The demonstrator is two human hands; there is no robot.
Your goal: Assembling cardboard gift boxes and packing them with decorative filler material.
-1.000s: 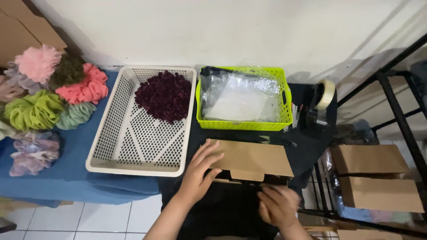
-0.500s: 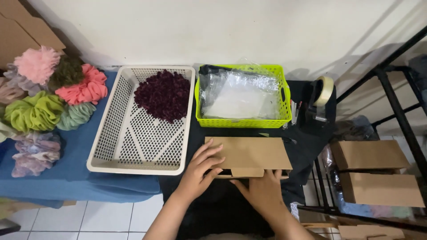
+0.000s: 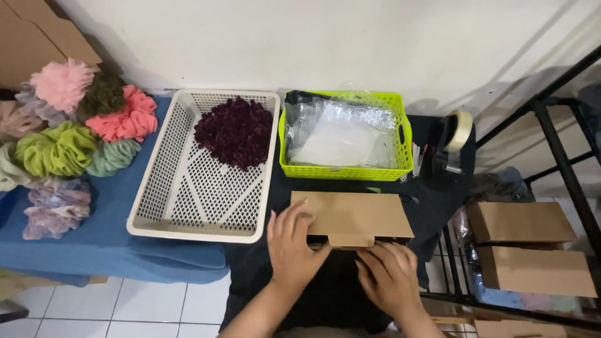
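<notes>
Meanwhile, both hands lay open on the box at the tabletop's front edge: left hand flat on its lid, right hand fingering the front flap. Behind it stood a green basket.

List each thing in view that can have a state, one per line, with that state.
cardboard box: lid down, front flap at the edge
left hand: flat on the box's left end
right hand: fingers at the front flap
white basket: holds a dark purple pile, otherwise bare
green basket: filled with clear bags
tape dispenser: upright, roll loaded
</notes>
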